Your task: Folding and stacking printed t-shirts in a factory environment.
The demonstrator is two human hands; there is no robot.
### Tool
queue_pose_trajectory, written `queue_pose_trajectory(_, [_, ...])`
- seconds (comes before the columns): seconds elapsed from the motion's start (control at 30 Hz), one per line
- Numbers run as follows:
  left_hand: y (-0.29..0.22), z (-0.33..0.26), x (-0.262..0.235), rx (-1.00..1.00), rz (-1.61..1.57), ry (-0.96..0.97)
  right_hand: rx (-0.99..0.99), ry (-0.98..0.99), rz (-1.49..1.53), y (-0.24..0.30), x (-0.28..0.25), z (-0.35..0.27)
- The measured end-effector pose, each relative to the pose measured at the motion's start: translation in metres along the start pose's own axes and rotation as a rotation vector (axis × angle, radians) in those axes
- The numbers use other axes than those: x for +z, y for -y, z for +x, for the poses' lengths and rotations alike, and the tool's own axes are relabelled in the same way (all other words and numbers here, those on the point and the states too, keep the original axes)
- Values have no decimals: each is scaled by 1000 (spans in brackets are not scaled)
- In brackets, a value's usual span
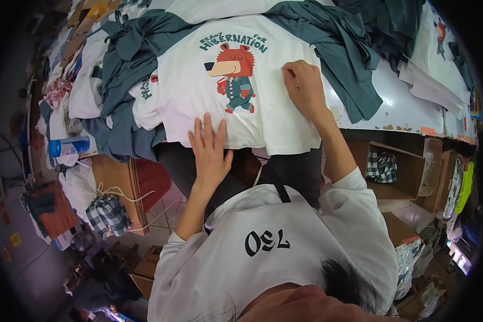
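Note:
A white shirt (pixel 188 70) with dark green sleeves lies spread over the table edge in front of me, its hem hanging toward my lap. A brown-red bear (pixel 235 70) in green clothes is printed on its front, under an arc of green lettering. My left hand (pixel 209 150) rests flat near the hem, fingers stretched out and apart. On the right side of the shirt front, my right hand (pixel 306 88) is closed, thumb and fingers curled together against the cloth. Whatever its fingertips may hold is too small to make out.
More green and white garments (pixel 129 70) are heaped at the left. Further shirts (pixel 434 70) lie at the far right of the white table (pixel 381 91). Beneath it, an open cardboard box (pixel 397 169) contains checked cloth. A blue cylindrical container (pixel 70 146) lies at the left edge.

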State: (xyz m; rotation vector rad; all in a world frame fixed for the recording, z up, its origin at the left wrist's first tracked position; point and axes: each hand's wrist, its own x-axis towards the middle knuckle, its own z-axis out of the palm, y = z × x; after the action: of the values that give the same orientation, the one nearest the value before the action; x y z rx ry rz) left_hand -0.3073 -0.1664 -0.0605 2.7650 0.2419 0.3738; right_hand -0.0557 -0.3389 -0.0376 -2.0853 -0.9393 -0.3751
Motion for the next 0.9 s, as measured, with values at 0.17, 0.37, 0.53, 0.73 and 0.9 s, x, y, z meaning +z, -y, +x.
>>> queue_pose_trajectory(0.17, [-1, 0, 5, -12, -31, -20, -86, 94, -15, -2, 16, 17])
queue_pose_trajectory(0.37, [4, -4, 7, 10, -12, -38, -125, 229, -44, -5, 19, 23])
queue_pose_trajectory(0.53, [2, -3, 8, 8, -45, -45, -165, 282, -163, -8, 16, 27])
queue_pose_trajectory(0.73, [19, -6, 0, 31, -103, -83, -43, 20, -32, 9, -26, -11])
queue_pose_trajectory(0.9, [31, -5, -17, 69, -172, -105, 414, 36, -15, 15, -88, -126])
